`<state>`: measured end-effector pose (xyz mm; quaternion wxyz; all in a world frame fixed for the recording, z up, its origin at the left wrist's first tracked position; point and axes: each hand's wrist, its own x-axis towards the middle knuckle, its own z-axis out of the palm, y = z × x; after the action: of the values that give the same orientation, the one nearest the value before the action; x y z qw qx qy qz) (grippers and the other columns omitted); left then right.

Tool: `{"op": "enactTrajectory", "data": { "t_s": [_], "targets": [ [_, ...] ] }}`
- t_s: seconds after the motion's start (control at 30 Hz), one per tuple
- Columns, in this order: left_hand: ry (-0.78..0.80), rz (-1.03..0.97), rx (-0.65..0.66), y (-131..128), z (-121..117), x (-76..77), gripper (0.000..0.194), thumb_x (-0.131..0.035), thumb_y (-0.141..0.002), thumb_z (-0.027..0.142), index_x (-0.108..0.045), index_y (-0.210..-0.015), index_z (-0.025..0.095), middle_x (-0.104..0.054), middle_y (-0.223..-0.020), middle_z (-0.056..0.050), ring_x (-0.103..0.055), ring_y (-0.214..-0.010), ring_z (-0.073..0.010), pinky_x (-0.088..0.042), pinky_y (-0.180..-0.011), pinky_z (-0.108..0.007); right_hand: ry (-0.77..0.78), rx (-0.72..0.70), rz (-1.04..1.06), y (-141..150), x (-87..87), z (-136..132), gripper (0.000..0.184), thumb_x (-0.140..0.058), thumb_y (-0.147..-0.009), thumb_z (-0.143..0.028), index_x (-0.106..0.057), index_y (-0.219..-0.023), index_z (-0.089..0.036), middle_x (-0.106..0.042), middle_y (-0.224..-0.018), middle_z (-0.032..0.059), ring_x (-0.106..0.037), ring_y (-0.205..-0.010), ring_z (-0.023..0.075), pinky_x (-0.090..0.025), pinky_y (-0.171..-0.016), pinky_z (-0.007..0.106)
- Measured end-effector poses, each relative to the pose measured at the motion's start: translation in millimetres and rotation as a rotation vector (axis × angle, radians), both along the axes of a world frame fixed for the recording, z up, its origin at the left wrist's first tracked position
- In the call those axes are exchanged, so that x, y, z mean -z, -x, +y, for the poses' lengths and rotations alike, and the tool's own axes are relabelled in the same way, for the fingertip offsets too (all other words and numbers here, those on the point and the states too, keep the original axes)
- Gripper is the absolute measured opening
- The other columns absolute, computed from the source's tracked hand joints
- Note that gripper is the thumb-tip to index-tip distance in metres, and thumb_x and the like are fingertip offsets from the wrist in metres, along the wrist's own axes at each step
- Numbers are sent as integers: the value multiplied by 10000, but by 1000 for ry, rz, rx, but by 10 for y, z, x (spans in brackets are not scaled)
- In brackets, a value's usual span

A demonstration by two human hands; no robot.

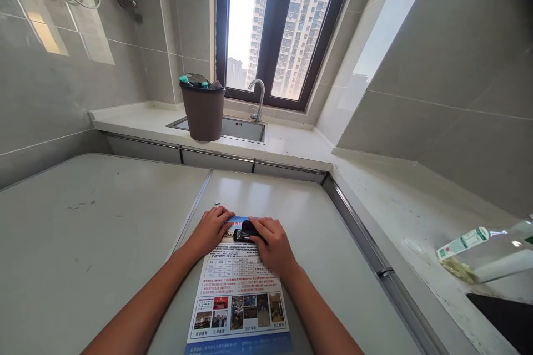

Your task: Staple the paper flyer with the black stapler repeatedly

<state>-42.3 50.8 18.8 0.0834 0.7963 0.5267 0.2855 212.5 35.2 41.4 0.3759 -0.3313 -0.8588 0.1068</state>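
Note:
A printed flyer (239, 287) with text, a table and small photos lies flat on the white folding table (137, 216). My left hand (211, 227) rests at its upper left edge, fingers stretched out over the paper and the tabletop. Near the top of the sheet, my right hand (273, 241) is closed round a small black stapler (245, 231). The stapler lies across the paper, its front end pointing left; my fingers cover its right end.
Small paper scraps (85, 203) are scattered on the left table half. Behind the table, a brown bin (203, 111) stands on the counter by the sink (245, 130) and faucet (260, 100). At right, a clear plastic package (487, 255) sits on the side counter (391, 183).

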Motion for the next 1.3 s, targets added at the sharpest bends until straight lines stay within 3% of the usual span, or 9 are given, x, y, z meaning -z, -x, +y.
{"op": "enactTrajectory", "data": {
  "t_s": [0.23,0.4,0.53,0.67,0.8,1.03,1.1,1.17,1.3],
  "targets": [
    [6,-59,-1,10,22,25,258,-488,-1002,230,-674,-1181,242,-664,-1149,-81,-590,-1105,-268,-454,-931,-435,45,-168,-125,192,13,-143,491,-646,-941,-224,-544,-1416,-290,-697,-1177,69,-636,-1059,248,-481,-954,432],
    [-44,-106,5,13,-4,-44,257,-473,-981,167,-692,-1103,224,-644,-1147,-88,-588,-1084,-260,-463,-959,-444,135,-176,-63,37,13,-49,490,-698,-895,-217,-596,-1367,-297,-692,-1179,68,-627,-1078,253,-472,-1000,436],
    [30,-158,233,-26,-114,-191,281,-454,-971,124,-710,-1002,238,-652,-1108,-70,-602,-1068,-225,-494,-950,-379,202,-138,47,-204,32,105,428,-725,-867,-228,-667,-1287,-289,-696,-1153,74,-642,-1056,252,-502,-982,443],
    [131,-53,427,-94,-229,-295,225,-649,-932,261,-691,-1153,276,-666,-1191,-61,-592,-1126,-250,-472,-986,-389,234,-142,146,-273,86,179,413,-776,-836,-250,-706,-1240,-297,-721,-1119,63,-664,-1029,249,-516,-970,449],
    [124,-4,416,-137,-257,-282,398,-804,-819,358,-671,-1185,275,-679,-1211,-69,-586,-1131,-287,-446,-980,-421,270,-140,209,-202,123,161,399,-819,-815,-273,-731,-1203,-300,-749,-1087,52,-675,-1010,248,-522,-950,433],
    [112,10,372,-164,-236,-233,263,-733,-876,284,-672,-1129,245,-684,-1179,-71,-601,-1081,-272,-433,-932,-398,385,-97,260,-277,-40,211,392,-797,-819,-455,-759,-1161,-268,-753,-1081,78,-632,-1061,279,-492,-959,427],
    [108,8,369,-166,-234,-233,222,-691,-908,274,-674,-1128,246,-681,-1192,-73,-601,-1083,-267,-429,-940,-395,502,-27,340,-409,-77,284,337,-688,-895,-472,-774,-1124,-241,-748,-1062,84,-640,-1008,258,-501,-905,393],
    [114,-5,362,-166,-235,-232,229,-685,-905,258,-674,-1134,248,-676,-1191,-73,-600,-1079,-265,-430,-946,-393,748,-7,405,-561,-65,361,328,-658,-888,-441,-782,-1082,-208,-753,-986,71,-646,-744,179,-507,-696,306],
    [151,-51,315,-167,-232,-225,220,-734,-850,251,-690,-1065,239,-662,-1139,-70,-594,-1062,-268,-449,-920,-378,1202,-107,489,-759,38,429,359,-717,-732,-345,-765,-1029,-149,-749,-819,39,-375,-350,39,-268,-368,217]
  ]
}}
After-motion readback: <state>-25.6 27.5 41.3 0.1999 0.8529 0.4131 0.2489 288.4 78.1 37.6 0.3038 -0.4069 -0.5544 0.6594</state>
